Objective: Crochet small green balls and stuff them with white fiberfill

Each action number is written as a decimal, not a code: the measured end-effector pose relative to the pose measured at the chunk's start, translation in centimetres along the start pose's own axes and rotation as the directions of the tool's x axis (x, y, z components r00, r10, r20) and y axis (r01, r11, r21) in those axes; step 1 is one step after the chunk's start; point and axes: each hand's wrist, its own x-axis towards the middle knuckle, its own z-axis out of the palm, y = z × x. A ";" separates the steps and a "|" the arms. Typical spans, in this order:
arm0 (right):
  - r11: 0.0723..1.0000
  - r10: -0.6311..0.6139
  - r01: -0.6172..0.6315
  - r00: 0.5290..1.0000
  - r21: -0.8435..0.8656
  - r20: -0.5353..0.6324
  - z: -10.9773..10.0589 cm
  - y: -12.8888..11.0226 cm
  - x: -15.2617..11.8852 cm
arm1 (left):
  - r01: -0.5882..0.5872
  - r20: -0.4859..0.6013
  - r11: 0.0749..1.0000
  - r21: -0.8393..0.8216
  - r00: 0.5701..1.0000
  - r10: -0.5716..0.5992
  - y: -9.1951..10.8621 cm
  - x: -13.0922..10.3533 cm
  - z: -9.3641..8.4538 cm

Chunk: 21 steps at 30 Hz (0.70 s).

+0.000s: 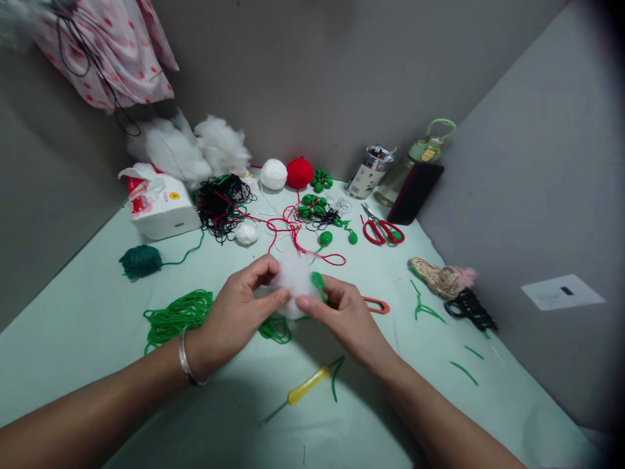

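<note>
A tuft of white fluffy stuffing [294,280] is pinched between my two hands above the middle of the table. My left hand [249,303] closes thumb and forefinger on its left side. On the other side, my right hand [342,309] grips the tuft's edge along with a small green crocheted piece [318,284], partly hidden by the fingers. Below the hands lies a yellow-handled hook [307,385] beside a short green yarn scrap [334,381]. Loops of green yarn [276,329] show under my left hand.
Green yarn [178,316] and a teal yarn bundle [140,262] lie left. Behind are a tissue pack [166,205], stuffing [222,146], white [273,174] and red [299,173] yarn balls, and tangled red yarn. Scissors [382,229], a bottle [415,163] and a hair claw [469,311] stand or lie right.
</note>
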 end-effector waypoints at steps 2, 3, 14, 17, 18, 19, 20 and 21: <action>1.000 0.000 0.000 1.000 -0.026 -0.021 0.1 -0.1 0.0 | -0.018 -0.001 0.999 0.044 1.000 0.018 -0.1 0.1 -0.2; 1.000 -0.001 0.000 0.999 -0.029 -0.049 0.0 -0.1 0.0 | -0.033 -0.029 0.998 0.060 0.999 0.035 -0.1 0.3 -0.5; 0.967 0.118 -0.078 0.981 0.243 -0.155 -1.4 -0.1 0.6 | -0.153 -0.476 0.955 -0.254 0.879 0.015 2.2 3.3 -5.5; 0.957 0.142 -0.102 0.981 0.273 -0.134 -1.5 0.0 0.7 | -0.163 -0.489 0.951 -0.261 0.872 0.015 2.3 3.4 -6.0; 0.955 0.149 -0.112 0.982 0.276 -0.119 -1.5 0.1 0.7 | -0.140 -0.458 0.952 -0.272 0.889 0.000 2.2 3.3 -5.9; 0.953 0.155 -0.121 0.982 0.278 -0.104 -1.5 0.3 0.7 | -0.104 -0.410 0.953 -0.286 0.912 -0.024 2.1 3.2 -5.7; 0.951 0.162 -0.130 0.982 0.279 -0.093 -1.5 0.4 0.7 | -0.063 -0.351 0.951 -0.302 0.935 -0.050 2.0 3.1 -5.4; 0.950 0.167 -0.137 0.982 0.280 -0.088 -1.5 0.5 0.7 | -0.031 -0.294 0.949 -0.315 0.954 -0.066 1.9 3.0 -5.1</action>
